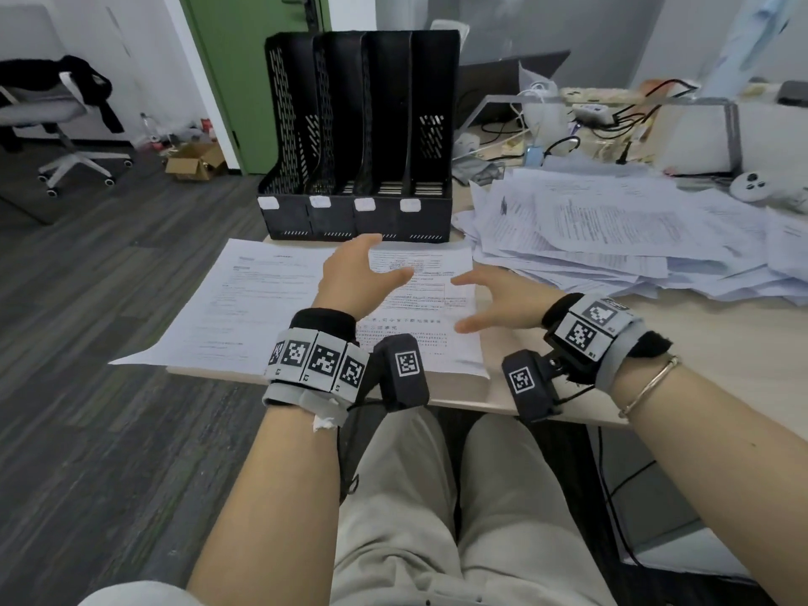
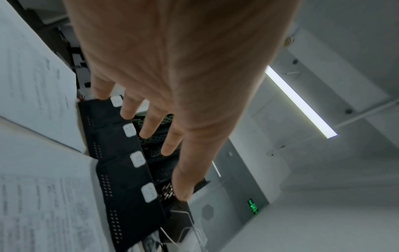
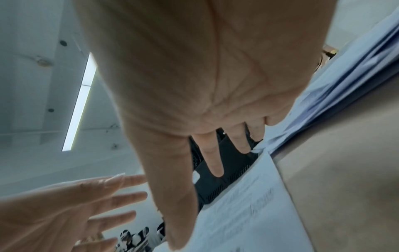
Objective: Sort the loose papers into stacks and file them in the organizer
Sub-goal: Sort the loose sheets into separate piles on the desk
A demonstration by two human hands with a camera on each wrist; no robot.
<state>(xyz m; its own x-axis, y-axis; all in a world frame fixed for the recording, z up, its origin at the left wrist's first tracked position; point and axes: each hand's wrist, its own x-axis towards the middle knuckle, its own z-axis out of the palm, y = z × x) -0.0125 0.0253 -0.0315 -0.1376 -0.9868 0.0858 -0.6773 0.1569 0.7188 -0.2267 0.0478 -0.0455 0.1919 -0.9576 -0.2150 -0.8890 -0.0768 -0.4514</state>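
Presently we find two sorted stacks [image 1: 271,299] on the counter [image 1: 682,365], organizer [image 1: 358,137] at twelve o'clock unfilled, loose heap [image 1: 612,229] at two o'clock; both hands, left hand [image 1: 354,277] and right hand [image 1: 503,304], fingers spread, hold nothing.

Even ceiling-strip [image 2: 302,102] light; wrist views blurred, edges warped.

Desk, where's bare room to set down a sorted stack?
Bare desk shows near the front edge, right of the stack and in front of the loose pile. The organizer slots look empty. Behind the pile, cables and clutter crowd everything.
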